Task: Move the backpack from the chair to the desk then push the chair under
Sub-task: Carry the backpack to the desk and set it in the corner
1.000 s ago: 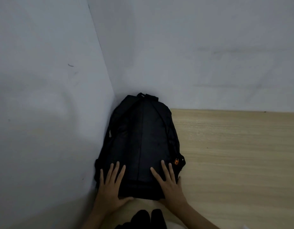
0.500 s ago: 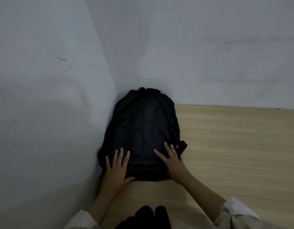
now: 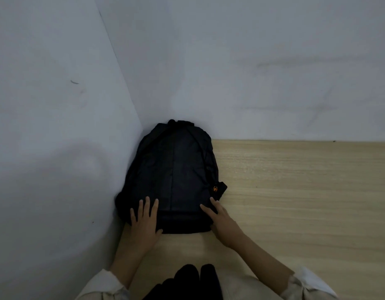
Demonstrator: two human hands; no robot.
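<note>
A black backpack (image 3: 174, 176) with a small orange tag on its right side lies flat on the light wooden desk (image 3: 295, 191), tucked into the corner where two white walls meet. My left hand (image 3: 145, 219) rests flat on its near left corner with fingers spread. My right hand (image 3: 219, 217) lies flat against its near right corner, fingers extended. Neither hand grips anything. The chair is out of view.
A white wall (image 3: 46, 148) stands close on the left and another white wall (image 3: 273, 72) runs along the back of the desk. Dark fabric (image 3: 191, 280) and pale sleeves show at the bottom edge.
The backpack has slid further back into the corner under both flat hands. My arms have stretched out, and the sleeves now show.
</note>
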